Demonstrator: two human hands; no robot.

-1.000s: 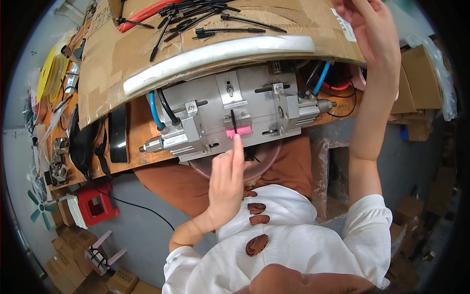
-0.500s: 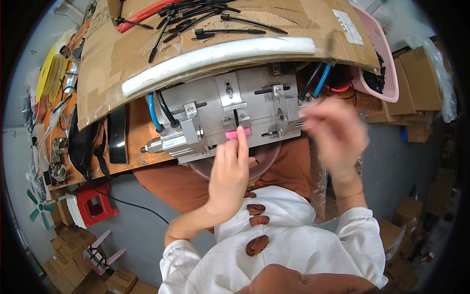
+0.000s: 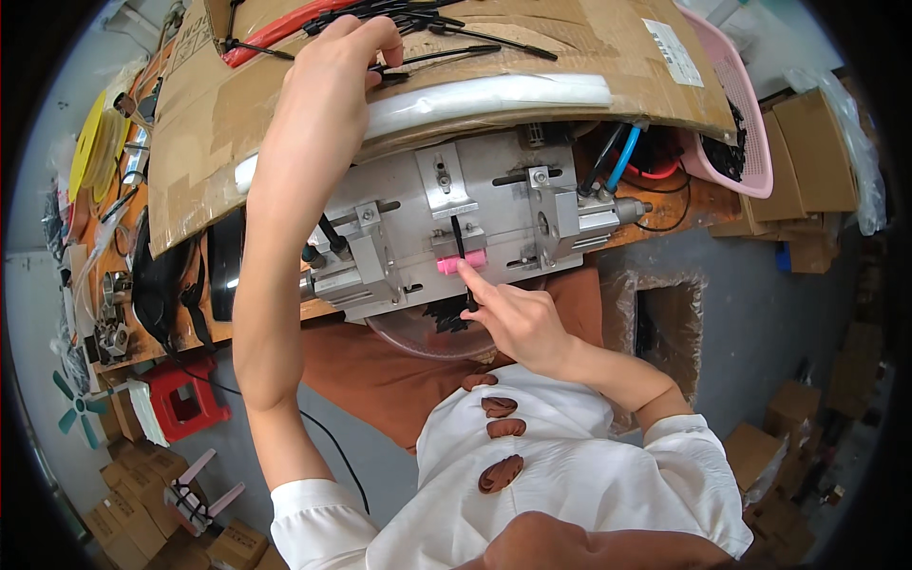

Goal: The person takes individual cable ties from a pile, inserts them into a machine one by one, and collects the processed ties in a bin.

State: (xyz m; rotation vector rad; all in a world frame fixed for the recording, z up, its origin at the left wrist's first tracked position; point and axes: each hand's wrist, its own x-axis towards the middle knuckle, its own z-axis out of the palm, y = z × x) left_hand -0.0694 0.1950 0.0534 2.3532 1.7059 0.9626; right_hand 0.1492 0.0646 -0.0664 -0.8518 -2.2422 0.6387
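Observation:
My left hand point(image 3: 332, 71) reaches over the cardboard to a pile of thin black rods point(image 3: 418, 17). Its index finger and thumb are apart, on either side of one loose rod point(image 3: 451, 55); the other fingers are partly hidden. At the metal fixture point(image 3: 494, 195), the index fingertip of my right hand point(image 3: 522, 328) rests on a small pink block point(image 3: 461, 261). A black rod point(image 3: 457, 233) stands in the fixture behind the block. Its lower end shows between my right index finger and thumb, which close around it.
A white foam strip point(image 3: 494, 92) edges the cardboard sheet point(image 3: 589, 43). Blue and black hoses point(image 3: 624, 157) run to the fixture's sides. Under its front edge sits a clear bowl point(image 3: 408, 339) with black pieces. A pink basket point(image 3: 755, 142) stands at right, a red stool point(image 3: 195, 394) at lower left.
My left hand has left the pink block and gone up to the black rods, where one rod has tilted. My right hand has come in from the right to the block.

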